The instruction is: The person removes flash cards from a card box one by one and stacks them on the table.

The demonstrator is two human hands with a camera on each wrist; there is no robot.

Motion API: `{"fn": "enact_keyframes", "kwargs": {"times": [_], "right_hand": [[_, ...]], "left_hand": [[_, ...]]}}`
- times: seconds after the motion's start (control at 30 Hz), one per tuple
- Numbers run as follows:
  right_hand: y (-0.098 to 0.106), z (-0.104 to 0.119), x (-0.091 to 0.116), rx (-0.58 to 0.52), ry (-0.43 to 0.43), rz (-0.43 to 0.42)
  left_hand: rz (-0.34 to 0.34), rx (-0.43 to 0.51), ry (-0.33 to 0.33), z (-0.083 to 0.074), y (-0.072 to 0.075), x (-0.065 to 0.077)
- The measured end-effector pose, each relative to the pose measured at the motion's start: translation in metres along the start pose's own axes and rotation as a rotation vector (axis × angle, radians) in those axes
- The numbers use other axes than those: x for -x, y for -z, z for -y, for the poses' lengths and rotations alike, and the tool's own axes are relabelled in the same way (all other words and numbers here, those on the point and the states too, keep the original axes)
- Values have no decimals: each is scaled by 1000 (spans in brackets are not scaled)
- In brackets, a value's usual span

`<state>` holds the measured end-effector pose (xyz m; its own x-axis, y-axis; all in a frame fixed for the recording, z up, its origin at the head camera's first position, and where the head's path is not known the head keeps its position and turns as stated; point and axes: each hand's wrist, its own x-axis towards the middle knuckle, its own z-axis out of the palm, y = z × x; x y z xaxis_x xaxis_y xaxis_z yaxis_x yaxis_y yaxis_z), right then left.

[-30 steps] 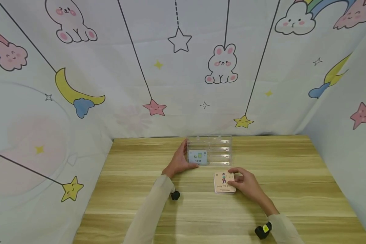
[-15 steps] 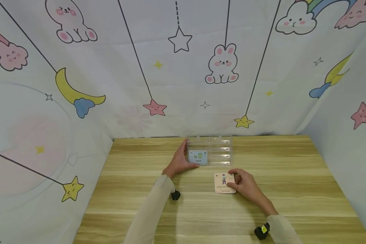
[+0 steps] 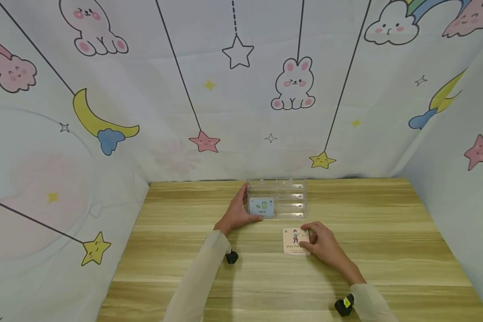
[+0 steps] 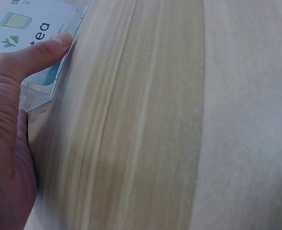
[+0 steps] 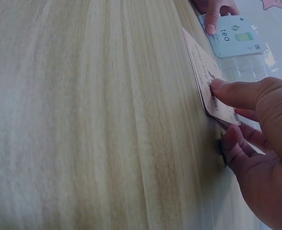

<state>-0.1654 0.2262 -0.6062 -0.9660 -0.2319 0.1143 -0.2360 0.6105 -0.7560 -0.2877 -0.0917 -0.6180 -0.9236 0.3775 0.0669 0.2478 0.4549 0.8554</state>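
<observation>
Two hands point(image 3: 237, 212) point(image 3: 325, 241) show, partly hidden: left clasps the clear case point(image 3: 291, 201), right pinches the peach card point(image 3: 291, 236).

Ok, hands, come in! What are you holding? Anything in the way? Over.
Left hand grips clear case, blue tea card in its left side. Right hand pinches peach card. Nothing seen between peach card and clear case.

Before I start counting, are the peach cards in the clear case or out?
Out: the right hand holds the peach cards in front of the clear case, apart from it.
</observation>
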Motion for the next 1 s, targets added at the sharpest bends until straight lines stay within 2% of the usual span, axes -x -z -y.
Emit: {"fn": "enact_keyframes", "kwargs": {"times": [0.67, 0.83, 1.0], "right_hand": [[0, 1, 1, 45, 12, 41], [0, 3, -3, 59, 44, 27], [3, 11, -16, 64, 103, 28]], "left_hand": [[5, 8, 14, 0, 0, 0], [5, 6, 12, 1, 0, -1], [12, 6, 30, 2, 0, -1]]}}
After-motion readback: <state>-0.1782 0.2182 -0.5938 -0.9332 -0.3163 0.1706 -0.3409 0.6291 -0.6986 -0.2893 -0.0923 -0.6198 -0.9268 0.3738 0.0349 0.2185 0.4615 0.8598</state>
